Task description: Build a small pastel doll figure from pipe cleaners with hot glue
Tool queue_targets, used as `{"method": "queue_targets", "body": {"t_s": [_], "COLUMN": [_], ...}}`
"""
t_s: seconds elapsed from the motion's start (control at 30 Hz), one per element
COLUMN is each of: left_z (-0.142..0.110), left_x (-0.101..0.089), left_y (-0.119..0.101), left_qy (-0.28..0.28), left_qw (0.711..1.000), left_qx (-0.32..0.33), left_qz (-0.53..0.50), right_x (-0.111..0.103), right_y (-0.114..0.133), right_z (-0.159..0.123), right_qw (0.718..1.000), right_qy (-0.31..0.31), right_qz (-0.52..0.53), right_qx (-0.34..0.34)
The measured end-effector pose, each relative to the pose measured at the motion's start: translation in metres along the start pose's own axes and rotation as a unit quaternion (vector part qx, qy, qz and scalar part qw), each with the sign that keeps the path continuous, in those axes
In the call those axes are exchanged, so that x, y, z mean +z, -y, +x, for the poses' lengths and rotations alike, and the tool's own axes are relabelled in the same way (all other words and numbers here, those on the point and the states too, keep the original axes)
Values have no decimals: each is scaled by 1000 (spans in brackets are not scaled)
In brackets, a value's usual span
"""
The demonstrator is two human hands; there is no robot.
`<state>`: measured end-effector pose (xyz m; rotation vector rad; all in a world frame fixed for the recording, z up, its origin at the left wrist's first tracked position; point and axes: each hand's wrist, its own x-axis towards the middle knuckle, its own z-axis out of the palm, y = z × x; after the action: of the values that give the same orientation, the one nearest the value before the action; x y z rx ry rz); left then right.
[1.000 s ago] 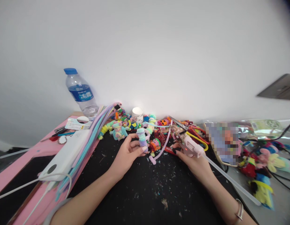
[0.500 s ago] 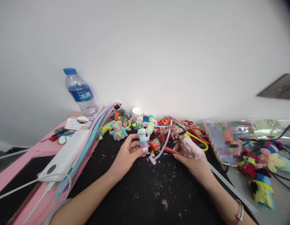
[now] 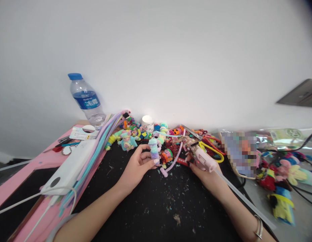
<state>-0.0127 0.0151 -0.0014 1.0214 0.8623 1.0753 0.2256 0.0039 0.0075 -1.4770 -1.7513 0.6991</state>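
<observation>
Between the thumb and fingers of my left hand point(image 3: 143, 159) is a pastel striped pipe-cleaner figure point(image 3: 154, 149), held upright above the black tabletop point(image 3: 156, 205). Strips stretch out from it, and a lilac pipe cleaner point(image 3: 174, 158) with a coiled end curves down to its right. My right hand point(image 3: 203, 173) is closed around a pale pink hot glue gun point(image 3: 205, 160), its nozzle end pointing away toward the pile at the back. A long translucent glue stick point(image 3: 242, 196) runs out of the gun's rear. Most right fingers are hidden behind the gun.
Colourful pipe-cleaner figures point(image 3: 128, 139) line the wall, with a paper cup point(image 3: 147, 123) and yellow-handled scissors point(image 3: 211, 151) among them. At left stand a water bottle point(image 3: 86, 99), a white power bank point(image 3: 70, 168) and pastel pipe cleaners point(image 3: 95, 161). A phone point(image 3: 238, 154) lies right.
My right hand and the glue gun have shifted and tilted very slightly. My left hand and the striped figure stay almost where they were.
</observation>
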Motion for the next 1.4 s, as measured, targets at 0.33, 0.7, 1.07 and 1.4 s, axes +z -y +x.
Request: {"method": "queue_targets", "body": {"t_s": [0.33,0.7,1.07,1.4], "left_z": [0,-1,-1,-1], "left_x": [1,1,2,1], "left_y": [0,1,0,1], "left_qy": [-6,4,-3,2], "left_qw": [1000,1000,1000,1000], "left_qx": [2,3,1,3], "left_qz": [-2,0,4,2], "right_x": [0,0,5,2], "right_y": [5,3,5,10], "right_z": [1,0,3,3], "right_qw": [1000,998,995,998], "right_qy": [-1,-42,-39,-26], "right_qz": [1,-35,61,35], "right_qx": [11,34,63,44]}}
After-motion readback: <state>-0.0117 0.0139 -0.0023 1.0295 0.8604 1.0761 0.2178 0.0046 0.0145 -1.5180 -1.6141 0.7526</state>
